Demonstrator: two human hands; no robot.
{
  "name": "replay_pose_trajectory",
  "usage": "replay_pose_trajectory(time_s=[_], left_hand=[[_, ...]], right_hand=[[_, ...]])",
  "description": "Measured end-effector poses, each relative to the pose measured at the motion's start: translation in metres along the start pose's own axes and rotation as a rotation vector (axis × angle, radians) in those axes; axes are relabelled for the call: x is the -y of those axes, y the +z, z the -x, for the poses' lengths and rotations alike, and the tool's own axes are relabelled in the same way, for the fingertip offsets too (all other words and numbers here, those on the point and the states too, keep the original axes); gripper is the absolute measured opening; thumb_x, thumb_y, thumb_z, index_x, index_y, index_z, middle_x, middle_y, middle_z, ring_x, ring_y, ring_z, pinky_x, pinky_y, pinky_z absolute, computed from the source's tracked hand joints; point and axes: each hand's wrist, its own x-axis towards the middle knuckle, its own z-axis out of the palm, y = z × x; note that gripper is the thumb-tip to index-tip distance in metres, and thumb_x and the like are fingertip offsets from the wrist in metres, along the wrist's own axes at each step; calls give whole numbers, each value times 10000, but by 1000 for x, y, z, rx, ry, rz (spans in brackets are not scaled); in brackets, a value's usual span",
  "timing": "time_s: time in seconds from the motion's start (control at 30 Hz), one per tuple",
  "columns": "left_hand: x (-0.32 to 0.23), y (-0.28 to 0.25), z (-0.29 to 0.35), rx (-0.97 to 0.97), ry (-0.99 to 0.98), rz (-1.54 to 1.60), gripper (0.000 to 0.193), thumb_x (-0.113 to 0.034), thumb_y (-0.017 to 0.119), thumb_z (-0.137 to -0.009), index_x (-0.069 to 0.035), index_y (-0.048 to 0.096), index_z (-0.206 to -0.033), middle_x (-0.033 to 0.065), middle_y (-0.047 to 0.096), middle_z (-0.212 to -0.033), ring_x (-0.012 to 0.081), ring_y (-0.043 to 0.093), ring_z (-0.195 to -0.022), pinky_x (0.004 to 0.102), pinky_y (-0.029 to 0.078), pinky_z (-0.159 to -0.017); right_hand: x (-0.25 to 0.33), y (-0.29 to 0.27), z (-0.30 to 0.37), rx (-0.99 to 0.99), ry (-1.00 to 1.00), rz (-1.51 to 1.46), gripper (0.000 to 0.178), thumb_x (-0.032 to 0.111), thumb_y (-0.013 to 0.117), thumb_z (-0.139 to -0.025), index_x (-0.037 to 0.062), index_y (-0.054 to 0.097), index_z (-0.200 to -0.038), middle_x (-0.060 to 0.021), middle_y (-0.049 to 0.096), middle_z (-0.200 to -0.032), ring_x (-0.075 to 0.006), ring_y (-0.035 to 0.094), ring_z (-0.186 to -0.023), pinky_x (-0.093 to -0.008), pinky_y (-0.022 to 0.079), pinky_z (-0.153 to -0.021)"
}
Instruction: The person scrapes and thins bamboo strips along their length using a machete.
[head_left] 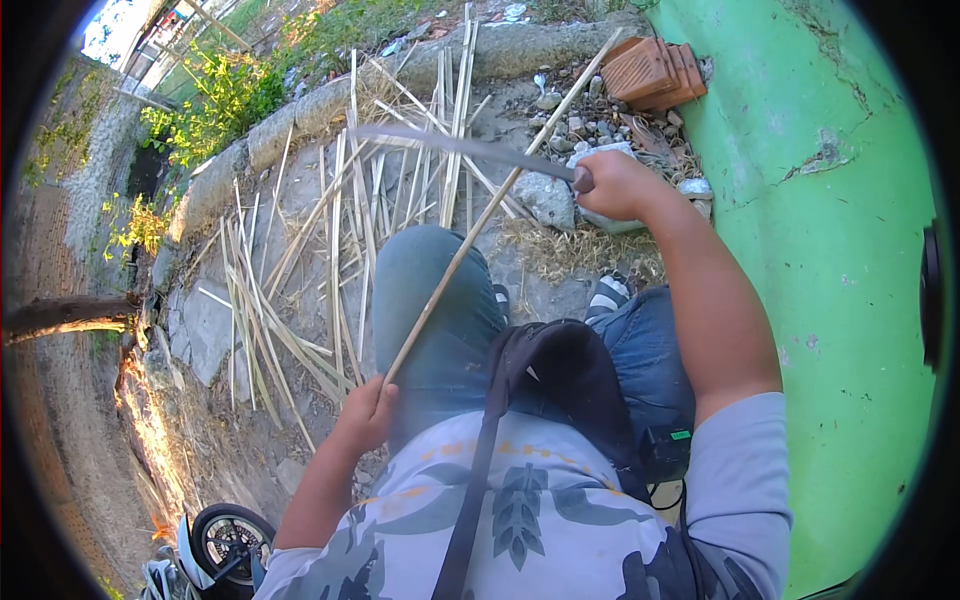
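My left hand is closed round the lower end of a long, thin bamboo strip, beside my left knee. The strip slants up and to the right, its far end near the stacked clay blocks. In my right hand, held out ahead at arm's length, is the handle of a machete. Its blade points left, somewhat blurred, and crosses the strip at its upper half. Whether blade and strip touch, I cannot tell. Many split bamboo strips lie scattered on the ground beyond my knees.
Terracotta blocks rest against a cracked green wall on the right. Rubble and a large stone lie near my right hand. A low concrete curb curves behind the strips. A motorcycle wheel shows at the lower left.
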Motion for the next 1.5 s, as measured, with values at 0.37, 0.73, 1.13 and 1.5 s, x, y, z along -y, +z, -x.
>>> replay_pose_trajectory(time_s=[0.37,0.73,1.13,1.5], left_hand=[[10,-2,-6,39,15,84,435,-391,418,-1049,-4,541,-894,107,515,-660,213,510,-615,370,433,-593],[23,-1,-5,58,-48,245,439,-392,439,-1050,-13,536,-849,22,487,-654,126,456,-626,315,404,-577],[-35,1,8,-133,-51,-224,457,-405,388,-1040,-2,521,-870,282,564,-753,515,553,-769,528,427,-662],[-13,15,-3,-266,-8,-144,478,-400,359,-1049,1,542,-865,245,537,-681,465,553,-680,489,421,-618]], right_hand=[[-51,-7,-2,-176,252,-304,298,182,713,-726,21,709,-977,-173,716,-888,-317,689,-864,-380,529,-798],[31,-15,12,-103,-116,191,180,256,706,-752,101,688,-841,-150,701,-829,-353,686,-823,-462,540,-752],[22,-24,26,-144,11,275,217,317,687,-771,139,700,-894,-144,715,-909,-328,697,-881,-451,544,-808],[6,-15,31,-197,-71,148,244,312,722,-741,97,648,-830,-150,688,-807,-361,676,-800,-474,532,-722]])
